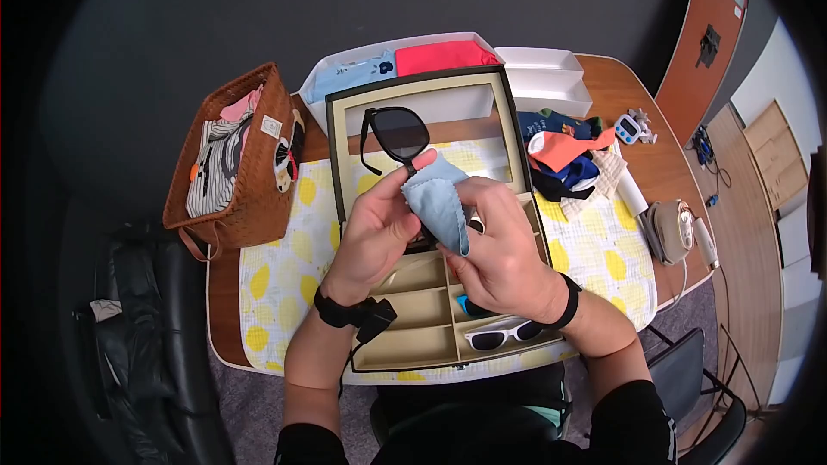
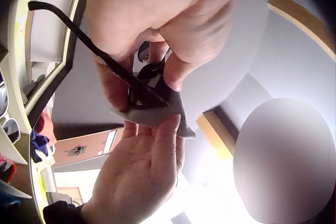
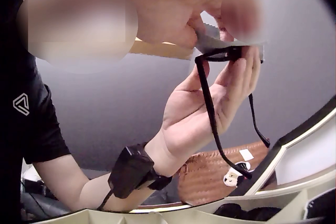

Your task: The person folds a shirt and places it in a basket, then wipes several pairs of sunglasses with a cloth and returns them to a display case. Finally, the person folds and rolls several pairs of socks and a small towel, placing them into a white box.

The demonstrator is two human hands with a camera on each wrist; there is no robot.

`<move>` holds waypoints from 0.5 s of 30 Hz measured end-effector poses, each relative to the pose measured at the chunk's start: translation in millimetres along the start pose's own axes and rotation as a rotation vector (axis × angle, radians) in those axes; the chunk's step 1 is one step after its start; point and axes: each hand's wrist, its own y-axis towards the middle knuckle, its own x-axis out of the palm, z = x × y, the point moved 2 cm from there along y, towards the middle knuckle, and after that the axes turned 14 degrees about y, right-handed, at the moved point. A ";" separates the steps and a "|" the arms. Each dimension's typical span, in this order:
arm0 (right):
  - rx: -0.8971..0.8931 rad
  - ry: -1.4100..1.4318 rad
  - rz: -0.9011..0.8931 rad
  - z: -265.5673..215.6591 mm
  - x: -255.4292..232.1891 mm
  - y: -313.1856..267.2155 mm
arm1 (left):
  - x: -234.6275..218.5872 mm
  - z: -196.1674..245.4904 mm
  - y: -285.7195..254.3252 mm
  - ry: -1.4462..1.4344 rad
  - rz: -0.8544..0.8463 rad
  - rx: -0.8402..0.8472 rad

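A pair of black-framed sunglasses (image 1: 401, 133) is held up over the open display case by my left hand (image 1: 369, 241), which grips the frame near the bridge. My right hand (image 1: 508, 263) pinches a light blue cleaning cloth (image 1: 439, 204) with a zigzag edge, folded over the other lens and hiding it. Both temples (image 3: 210, 100) are unfolded in the right wrist view. Below, the display case (image 1: 405, 350) has cream compartments and a raised, clear-windowed lid. White sunglasses (image 1: 488, 340) lie in a front compartment, and a blue-framed pair (image 1: 470, 306) is partly hidden beneath my right hand.
A brown woven basket (image 1: 269, 174) of clothes stands at left. Behind the lid are a white box (image 1: 312, 93) of folded garments and a white divided tray (image 1: 551, 100). Socks (image 1: 564, 155), a timer (image 1: 630, 127) and a beige corded device (image 1: 665, 237) lie at right. A lemon-patterned cloth (image 1: 267, 293) covers the table.
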 end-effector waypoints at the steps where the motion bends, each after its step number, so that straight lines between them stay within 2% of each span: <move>1: 0.002 0.000 -0.001 -0.3 -0.2 -0.2 | 0.4 -0.5 -0.2 -0.002 0.001 -0.001; 4: 0.039 0.000 0.026 -1.2 -3.3 0.0 | 3.4 -0.4 -1.6 0.115 -0.036 0.042; 9: 0.010 -0.042 0.063 -2.4 -9.7 1.1 | 10.2 6.0 -4.7 0.243 -0.073 -0.038; 13: 0.034 -0.101 0.048 -4.2 -12.8 2.8 | 10.1 7.6 -6.2 0.215 -0.089 -0.081; 15: 0.024 -0.130 0.108 -3.7 -12.2 3.7 | 4.7 3.5 -6.2 0.119 -0.141 -0.038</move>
